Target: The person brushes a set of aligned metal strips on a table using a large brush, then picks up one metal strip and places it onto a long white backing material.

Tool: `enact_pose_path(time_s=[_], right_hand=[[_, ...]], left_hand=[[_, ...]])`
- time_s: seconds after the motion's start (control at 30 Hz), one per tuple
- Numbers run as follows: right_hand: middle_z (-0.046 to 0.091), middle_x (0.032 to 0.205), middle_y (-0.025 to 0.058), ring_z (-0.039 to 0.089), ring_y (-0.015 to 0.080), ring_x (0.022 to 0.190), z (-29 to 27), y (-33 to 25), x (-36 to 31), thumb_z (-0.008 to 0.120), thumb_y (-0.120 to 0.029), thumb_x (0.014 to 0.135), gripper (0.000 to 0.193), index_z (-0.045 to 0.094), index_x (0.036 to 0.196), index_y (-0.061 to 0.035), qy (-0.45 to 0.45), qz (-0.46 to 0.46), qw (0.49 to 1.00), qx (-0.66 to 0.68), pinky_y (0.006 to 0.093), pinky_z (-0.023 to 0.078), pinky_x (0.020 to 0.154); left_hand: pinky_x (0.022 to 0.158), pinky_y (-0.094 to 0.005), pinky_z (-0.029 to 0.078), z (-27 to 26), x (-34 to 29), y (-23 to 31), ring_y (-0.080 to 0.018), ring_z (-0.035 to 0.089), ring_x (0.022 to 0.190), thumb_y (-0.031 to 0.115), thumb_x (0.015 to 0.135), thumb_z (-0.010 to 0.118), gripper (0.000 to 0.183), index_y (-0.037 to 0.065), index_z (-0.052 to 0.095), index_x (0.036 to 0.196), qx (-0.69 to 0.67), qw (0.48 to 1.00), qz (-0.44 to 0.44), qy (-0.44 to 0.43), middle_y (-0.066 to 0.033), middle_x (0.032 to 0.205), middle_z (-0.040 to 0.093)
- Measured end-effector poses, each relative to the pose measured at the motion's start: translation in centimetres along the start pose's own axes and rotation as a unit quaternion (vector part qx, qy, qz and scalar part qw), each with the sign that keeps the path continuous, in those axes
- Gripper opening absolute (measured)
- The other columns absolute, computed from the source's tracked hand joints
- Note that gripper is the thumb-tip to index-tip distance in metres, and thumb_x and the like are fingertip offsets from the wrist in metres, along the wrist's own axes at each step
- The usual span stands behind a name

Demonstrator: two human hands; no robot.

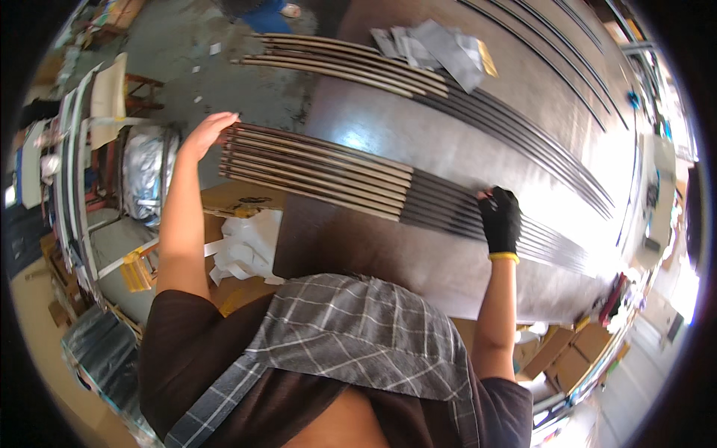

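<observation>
A flat row of long thin rods [317, 173] lies across the table, with pale brown left lengths and dark grey right lengths. Their left ends stick out past the table edge. At the far corner of those ends is my bare left hand [206, 136], its fingers stretched out against them. My right hand [501, 221], in a black glove with a yellow cuff, rests on the dark part with its fingers curled at the rods. What lies under that palm is hidden. Beyond this row is a second row of similar rods [515, 128].
Grey flat pieces [447, 51] lie on the far rods. More dark rods [556, 63] lie at the far right of the dark table [358, 250]. White scrap sheets [246, 246] and cardboard are at the near left. A metal rack [86, 187] stands left; another person's blue-clad leg [265, 16] shows behind.
</observation>
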State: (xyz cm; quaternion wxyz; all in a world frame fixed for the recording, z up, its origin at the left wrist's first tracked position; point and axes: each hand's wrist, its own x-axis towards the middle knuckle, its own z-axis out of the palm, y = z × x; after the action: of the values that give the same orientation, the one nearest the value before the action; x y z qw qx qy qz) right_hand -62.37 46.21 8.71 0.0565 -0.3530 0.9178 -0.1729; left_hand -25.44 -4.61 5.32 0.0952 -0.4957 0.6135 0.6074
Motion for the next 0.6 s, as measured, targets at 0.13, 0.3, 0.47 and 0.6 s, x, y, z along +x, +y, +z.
enact_pose_path(time_s=[0.13,0.3,0.47,0.6], right_hand=[[0.057,0.123,0.0177,0.050,0.0346,0.117,-0.2,-0.7,4.3,0.065,-0.027,0.082,0.037,0.062,0.111,-0.0036,0.059,-0.052,0.992,-0.101,0.0437,0.042,0.096],[0.033,0.147,0.0149,0.030,0.0352,0.136,3.0,-2.4,8.1,0.063,-0.029,0.084,0.062,0.041,0.138,-0.0095,0.039,-0.054,0.988,-0.142,0.0449,0.025,0.111],[0.043,0.139,0.0149,0.038,0.0343,0.128,4.6,-1.9,8.2,0.066,-0.029,0.081,0.053,0.050,0.127,-0.0075,0.114,-0.067,0.986,-0.102,0.0453,0.030,0.107],[0.062,0.104,0.0121,0.055,0.0329,0.102,2.9,0.6,8.1,0.069,-0.034,0.079,0.036,0.061,0.101,-0.0072,0.102,0.000,0.990,-0.100,0.0433,0.043,0.087]], left_hand=[[0.080,-0.0325,0.045,-1.4,3.8,2.4,-0.0124,0.060,0.094,0.056,0.091,0.049,0.048,0.012,0.061,0.106,-0.050,0.985,0.070,0.148,-0.0016,0.101,0.064],[0.079,-0.0332,0.046,-0.7,9.2,5.2,-0.0152,0.060,0.092,0.047,0.093,0.052,0.040,0.010,0.058,0.106,-0.183,0.960,0.082,0.198,-0.0032,0.097,0.063],[0.075,-0.0317,0.047,-1.3,10.4,2.9,-0.0156,0.060,0.086,0.034,0.093,0.057,0.024,0.011,0.058,0.100,-0.264,0.938,0.146,0.170,-0.0016,0.087,0.060],[0.079,-0.0286,0.045,0.5,6.8,0.7,-0.0110,0.059,0.090,0.035,0.095,0.053,0.025,0.011,0.058,0.101,-0.135,0.977,0.144,0.080,0.0003,0.090,0.061]])
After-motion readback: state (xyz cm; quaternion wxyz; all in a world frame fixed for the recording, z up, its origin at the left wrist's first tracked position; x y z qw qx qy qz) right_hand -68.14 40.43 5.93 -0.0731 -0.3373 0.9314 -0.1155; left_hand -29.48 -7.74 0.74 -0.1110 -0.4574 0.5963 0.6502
